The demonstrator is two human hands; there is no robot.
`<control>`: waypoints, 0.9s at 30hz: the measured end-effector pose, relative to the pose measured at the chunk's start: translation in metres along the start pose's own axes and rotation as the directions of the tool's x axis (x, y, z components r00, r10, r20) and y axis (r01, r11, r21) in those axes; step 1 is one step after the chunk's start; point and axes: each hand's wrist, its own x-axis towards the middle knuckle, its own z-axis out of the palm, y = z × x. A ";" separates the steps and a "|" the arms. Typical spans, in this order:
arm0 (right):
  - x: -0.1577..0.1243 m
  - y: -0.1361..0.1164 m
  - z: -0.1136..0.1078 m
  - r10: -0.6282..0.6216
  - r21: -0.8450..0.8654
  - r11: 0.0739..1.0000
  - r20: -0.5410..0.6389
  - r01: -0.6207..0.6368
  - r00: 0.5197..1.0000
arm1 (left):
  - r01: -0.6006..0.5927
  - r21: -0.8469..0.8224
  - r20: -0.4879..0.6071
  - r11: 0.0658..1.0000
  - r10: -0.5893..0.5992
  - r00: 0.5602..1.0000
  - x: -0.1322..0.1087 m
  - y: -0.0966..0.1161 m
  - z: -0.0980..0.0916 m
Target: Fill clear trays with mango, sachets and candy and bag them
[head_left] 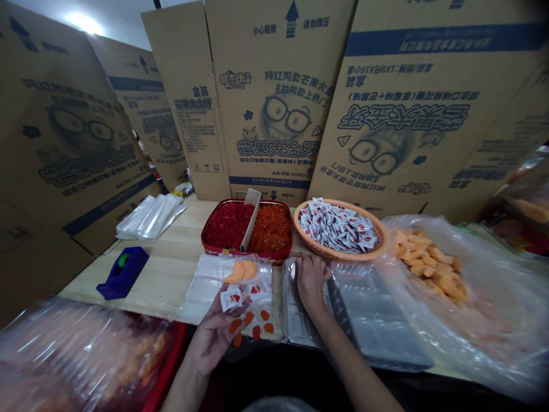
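Observation:
My left hand point(210, 337) is at the near edge of a clear plastic food tray point(261, 329), its fingers curled under the tray's edge. In the tray lie pale orange mango slices point(241, 272), several red and orange fruit pieces point(256, 332) and two small white-and-red sachets point(244, 294). My right hand point(311, 283) grips the top edge of a stack of clear plastic trays point(369, 312), which lies next to the food tray. Part of the stack is hidden behind my fingers.
A red tray of diced red and orange fruit point(244, 229) and an orange basket of sachets point(338, 229) stand on the wooden table point(167, 269). A bag of mango slices point(429, 269) lies right, with a blue tape dispenser point(123, 273) left. Flattened cartons point(274, 97) stand behind.

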 end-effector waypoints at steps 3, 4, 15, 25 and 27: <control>0.003 -0.004 -0.009 0.004 -0.038 0.999 -0.046 -0.006 0.999 | -0.001 0.002 0.004 1.000 0.001 1.000 0.000 0.000 -0.001; 0.004 -0.005 -0.012 -0.001 -0.050 0.999 -0.056 -0.002 0.998 | -0.002 -0.002 0.013 1.000 0.002 1.000 0.000 0.000 -0.002; 0.023 -0.047 -0.083 -0.342 0.218 0.921 0.061 0.322 0.938 | -0.034 -0.030 0.167 0.999 0.038 0.985 0.004 -0.005 -0.006; 0.012 -0.169 -0.045 -0.483 0.050 0.869 0.290 0.491 0.826 | -0.043 -0.091 0.167 0.995 0.058 0.984 0.010 -0.022 0.003; 0.012 -0.174 -0.031 -0.472 0.038 0.875 0.293 0.483 0.832 | -0.046 -0.110 0.177 0.993 0.065 0.982 0.007 -0.021 0.005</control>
